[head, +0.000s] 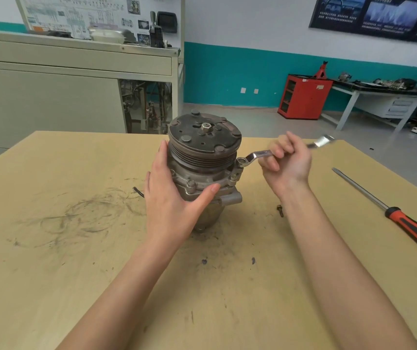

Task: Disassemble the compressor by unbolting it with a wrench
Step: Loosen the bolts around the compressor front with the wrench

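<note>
Loosening flange bolt (240, 162) on right side of compressor (202, 152), which stands upright, pulley up, at frame centre on table (51, 223). Wrench (263, 154) ring end looks seated over bolt head. Right hand (288, 160) curled round wrench shank, about mid-length. Left hand (169, 198) flat, fingers straight, pressed on housing's left side, thumb across flange.

Doing it well:
- ring fully down, square on head
- grip nearer far end for leverage
- brace firmly with left against twist
- steady pull, no jerks

Loose bolt (280, 210) on table beside right wrist. Screwdriver (404, 223) at right of frame.
</note>
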A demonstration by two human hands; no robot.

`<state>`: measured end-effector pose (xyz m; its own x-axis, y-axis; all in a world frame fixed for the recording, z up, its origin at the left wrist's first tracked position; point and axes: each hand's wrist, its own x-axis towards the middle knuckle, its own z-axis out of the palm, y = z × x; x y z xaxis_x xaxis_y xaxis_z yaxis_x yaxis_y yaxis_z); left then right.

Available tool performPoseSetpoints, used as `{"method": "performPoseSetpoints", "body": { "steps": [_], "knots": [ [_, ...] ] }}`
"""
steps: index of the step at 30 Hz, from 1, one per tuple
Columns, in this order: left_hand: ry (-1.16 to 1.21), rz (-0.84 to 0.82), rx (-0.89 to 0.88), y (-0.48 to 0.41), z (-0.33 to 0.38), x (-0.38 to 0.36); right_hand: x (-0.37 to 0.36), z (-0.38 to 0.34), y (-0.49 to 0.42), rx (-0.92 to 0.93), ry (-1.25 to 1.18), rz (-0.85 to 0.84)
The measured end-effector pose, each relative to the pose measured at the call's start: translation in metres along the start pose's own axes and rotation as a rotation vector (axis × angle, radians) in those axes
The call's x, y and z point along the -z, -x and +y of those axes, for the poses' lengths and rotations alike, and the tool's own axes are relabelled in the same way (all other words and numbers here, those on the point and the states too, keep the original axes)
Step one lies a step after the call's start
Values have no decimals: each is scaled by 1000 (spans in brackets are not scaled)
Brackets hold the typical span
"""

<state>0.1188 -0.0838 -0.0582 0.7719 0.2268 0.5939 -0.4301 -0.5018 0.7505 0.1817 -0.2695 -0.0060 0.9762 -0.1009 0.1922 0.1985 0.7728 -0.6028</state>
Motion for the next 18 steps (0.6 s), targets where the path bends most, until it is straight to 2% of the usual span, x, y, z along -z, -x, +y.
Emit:
{"method": "performPoseSetpoints", "body": {
  "steps": [5,7,10,13,15,18],
  "knots": [
    [-11,6,-4,0,-1,0,-8,15,-52,-510,-148,-286],
    [-21,6,-2,0,0,1,-11,15,-58,-591,-205,-341],
    [-34,1,2,1,0,1,-14,0,-54,-468,-68,-288],
    [-31,-5,9,0,0,1,-15,-13,-25,-207,154,-38],
    [-32,-11,15,1,0,1,-14,-15,2,-2,191,105],
    [-26,-15,19,1,-1,1,-15,-11,37,183,295,189]
  ]
}}
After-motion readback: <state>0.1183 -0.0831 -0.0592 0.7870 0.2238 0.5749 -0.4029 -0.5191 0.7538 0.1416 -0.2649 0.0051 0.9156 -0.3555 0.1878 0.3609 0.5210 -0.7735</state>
